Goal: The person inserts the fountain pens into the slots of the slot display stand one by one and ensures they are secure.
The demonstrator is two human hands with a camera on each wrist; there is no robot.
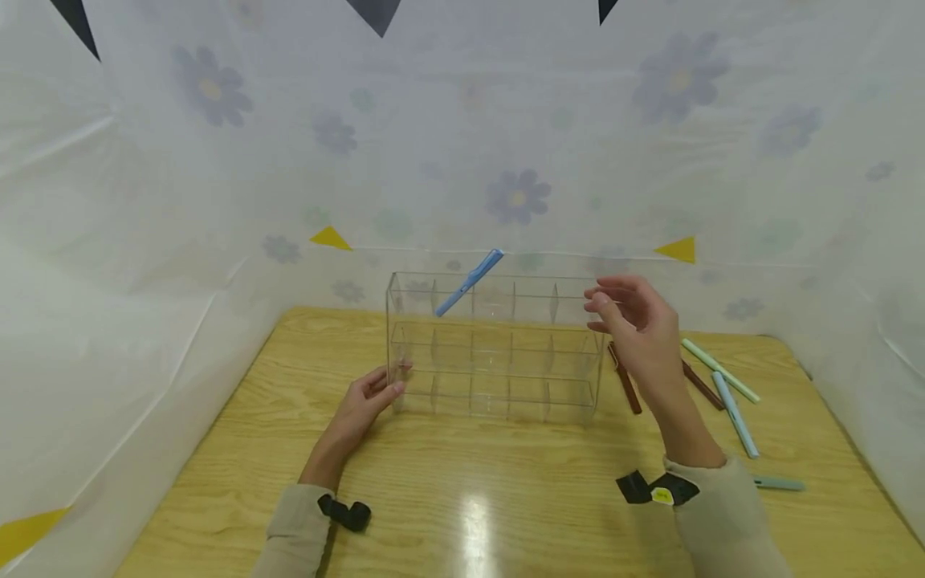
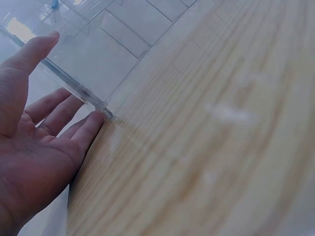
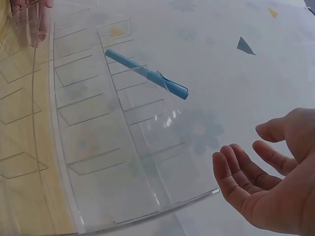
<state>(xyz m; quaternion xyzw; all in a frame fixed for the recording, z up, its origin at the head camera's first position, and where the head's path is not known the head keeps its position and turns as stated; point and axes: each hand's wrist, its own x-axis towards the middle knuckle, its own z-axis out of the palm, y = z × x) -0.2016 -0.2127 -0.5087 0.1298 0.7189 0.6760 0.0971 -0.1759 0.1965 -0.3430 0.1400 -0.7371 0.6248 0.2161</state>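
Note:
A clear acrylic pen organizer (image 1: 491, 373) with divided tiers stands on the table. The left hand (image 1: 368, 397) holds its lower left edge, thumb in front and fingertips (image 2: 96, 118) at the side. A blue capped pen (image 1: 470, 282) leans diagonally out of the top tier, cap end up and to the right. My right hand (image 1: 639, 333) is beside the organizer's upper right corner; its fingers are loosely bent with nothing between them. In the right wrist view the blue pen (image 3: 147, 73) stands apart from the right hand (image 3: 275, 172).
Right of the organizer lie a brown pen (image 1: 625, 377), another brown pen (image 1: 702, 385), a pale green pen (image 1: 719, 369), a light blue pen (image 1: 735, 413) and a grey-green pen (image 1: 780, 484). White flowered sheeting (image 1: 448, 144) encloses the wooden table (image 1: 433, 498).

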